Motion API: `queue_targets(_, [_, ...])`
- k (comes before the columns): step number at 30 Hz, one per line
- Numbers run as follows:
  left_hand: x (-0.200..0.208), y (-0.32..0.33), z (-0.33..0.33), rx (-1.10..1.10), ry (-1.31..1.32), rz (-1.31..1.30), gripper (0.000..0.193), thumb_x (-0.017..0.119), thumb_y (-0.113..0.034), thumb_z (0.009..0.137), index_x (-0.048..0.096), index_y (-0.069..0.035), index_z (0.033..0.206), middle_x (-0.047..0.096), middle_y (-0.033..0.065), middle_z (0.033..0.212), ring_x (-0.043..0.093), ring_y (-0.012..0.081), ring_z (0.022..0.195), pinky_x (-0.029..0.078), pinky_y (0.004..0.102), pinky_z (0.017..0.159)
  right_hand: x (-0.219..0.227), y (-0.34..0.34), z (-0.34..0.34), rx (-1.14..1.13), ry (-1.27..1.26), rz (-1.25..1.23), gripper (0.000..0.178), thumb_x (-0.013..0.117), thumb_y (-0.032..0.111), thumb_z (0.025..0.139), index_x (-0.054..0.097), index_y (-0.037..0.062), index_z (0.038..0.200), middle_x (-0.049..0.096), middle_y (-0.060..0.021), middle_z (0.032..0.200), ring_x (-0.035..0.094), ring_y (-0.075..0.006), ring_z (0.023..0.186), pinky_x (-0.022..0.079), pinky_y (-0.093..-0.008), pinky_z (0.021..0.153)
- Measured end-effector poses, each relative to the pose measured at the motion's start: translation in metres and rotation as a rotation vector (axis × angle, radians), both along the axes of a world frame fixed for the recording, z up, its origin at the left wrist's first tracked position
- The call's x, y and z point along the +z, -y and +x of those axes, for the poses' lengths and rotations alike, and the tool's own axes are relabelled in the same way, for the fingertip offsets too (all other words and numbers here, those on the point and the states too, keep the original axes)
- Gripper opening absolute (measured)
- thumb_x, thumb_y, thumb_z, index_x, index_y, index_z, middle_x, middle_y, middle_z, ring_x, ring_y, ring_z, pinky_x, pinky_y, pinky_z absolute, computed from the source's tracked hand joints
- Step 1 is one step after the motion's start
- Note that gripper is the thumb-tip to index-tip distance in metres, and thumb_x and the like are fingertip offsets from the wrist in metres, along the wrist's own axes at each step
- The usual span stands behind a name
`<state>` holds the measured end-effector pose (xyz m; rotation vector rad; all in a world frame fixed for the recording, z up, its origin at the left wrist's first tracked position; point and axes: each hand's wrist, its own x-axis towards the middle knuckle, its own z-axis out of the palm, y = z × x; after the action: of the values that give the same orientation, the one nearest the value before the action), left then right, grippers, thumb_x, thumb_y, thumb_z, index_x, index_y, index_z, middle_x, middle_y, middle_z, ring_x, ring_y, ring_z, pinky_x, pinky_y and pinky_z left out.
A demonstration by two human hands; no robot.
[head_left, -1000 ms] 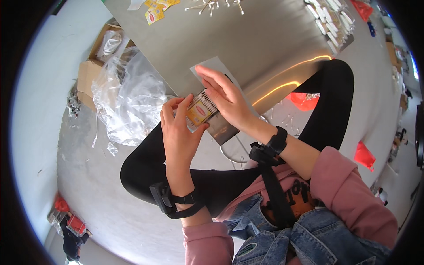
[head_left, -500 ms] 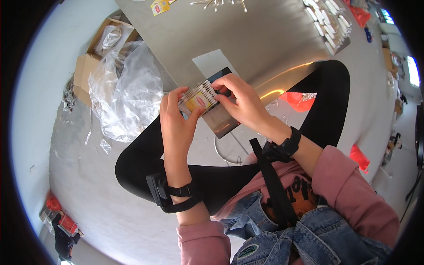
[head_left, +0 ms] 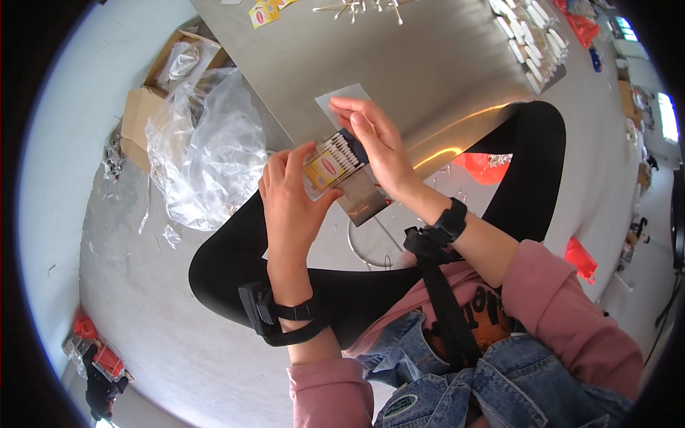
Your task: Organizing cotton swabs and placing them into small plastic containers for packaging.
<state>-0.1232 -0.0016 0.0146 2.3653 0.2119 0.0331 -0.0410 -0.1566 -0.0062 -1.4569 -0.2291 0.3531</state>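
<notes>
My left hand [head_left: 289, 196] grips a small clear pack of cotton swabs [head_left: 330, 165] between thumb and fingers. A yellow printed card shows through its front, and rows of white swab tips face right at its end. Beside those tips, my right hand [head_left: 379, 148] is raised with its fingers stretched out and holds nothing; its palm side faces the pack. Whether it touches the tips, I cannot tell. Under and behind the pack is a dark, shiny rectangular panel [head_left: 365, 201] by the table's edge, partly covered by the hands and pack.
Loose cotton swabs [head_left: 364, 7] and yellow cards [head_left: 264, 13] lie on the metal table [head_left: 428, 64], with a pale sheet [head_left: 327, 102] near its edge. White bundles [head_left: 529, 43] are heaped at far right. Left are a cardboard box [head_left: 137, 121] and clear plastic bags [head_left: 207, 157]; a red bag [head_left: 481, 167] is below.
My right hand has let go of the swab end, opened and straightened its fingers. The pack in my left hand has shifted slightly right.
</notes>
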Motion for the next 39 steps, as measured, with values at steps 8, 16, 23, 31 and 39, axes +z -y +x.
queue_targets(8, [-0.004, 0.002, 0.002, -0.004, 0.021, 0.000, 0.075, 0.092, -0.009, 0.058, 0.062, -0.012, 0.127, 0.060, 0.0097, 0.113, 0.056, 0.0323, 0.109, 0.045, 0.0433, 0.097, -0.004, -0.007, -0.004, 0.031, 0.014, 0.030, 0.053, 0.037, 0.039, 0.110, 0.047, -0.0020, 0.142, 0.050, -0.0146, 0.144, 0.045, -0.0228, 0.140, 0.033, -0.0374, 0.120])
queue_targets(16, [-0.003, 0.003, 0.001, 0.017, 0.006, -0.023, 0.073, 0.091, -0.007, 0.059, 0.063, -0.010, 0.126, 0.060, 0.0105, 0.113, 0.057, 0.0329, 0.108, 0.050, 0.0422, 0.091, -0.003, -0.014, -0.012, 0.051, 0.031, 0.005, 0.053, 0.035, 0.040, 0.110, 0.045, 0.0007, 0.144, 0.048, -0.0151, 0.147, 0.043, -0.0222, 0.141, 0.033, -0.0378, 0.120])
queue_targets(23, [-0.004, 0.003, 0.001, 0.017, 0.024, -0.025, 0.072, 0.091, -0.009, 0.059, 0.063, -0.010, 0.125, 0.059, 0.0110, 0.111, 0.059, 0.0328, 0.105, 0.051, 0.0421, 0.088, -0.004, -0.019, -0.015, 0.039, 0.048, 0.001, 0.053, 0.035, 0.041, 0.110, 0.046, 0.0013, 0.144, 0.048, -0.0146, 0.147, 0.043, -0.0221, 0.140, 0.032, -0.0382, 0.120])
queue_targets(31, [-0.004, 0.008, 0.003, 0.042, 0.029, -0.043, 0.070, 0.092, -0.009, 0.058, 0.064, -0.009, 0.123, 0.059, 0.0106, 0.108, 0.059, 0.0325, 0.103, 0.052, 0.0423, 0.086, -0.004, -0.025, -0.021, 0.051, 0.092, -0.001, 0.050, 0.035, 0.038, 0.111, 0.046, 0.0022, 0.143, 0.043, -0.0146, 0.153, 0.040, -0.0221, 0.142, 0.031, -0.0390, 0.120])
queue_targets(39, [-0.007, 0.009, 0.005, 0.040, 0.079, -0.046, 0.066, 0.091, -0.007, 0.057, 0.066, -0.008, 0.117, 0.060, 0.0103, 0.104, 0.060, 0.0318, 0.099, 0.051, 0.0428, 0.084, -0.005, -0.027, -0.023, 0.074, 0.047, 0.044, 0.055, 0.039, 0.046, 0.109, 0.045, 0.0026, 0.143, 0.040, -0.0173, 0.153, 0.037, -0.0268, 0.144, 0.028, -0.0374, 0.118])
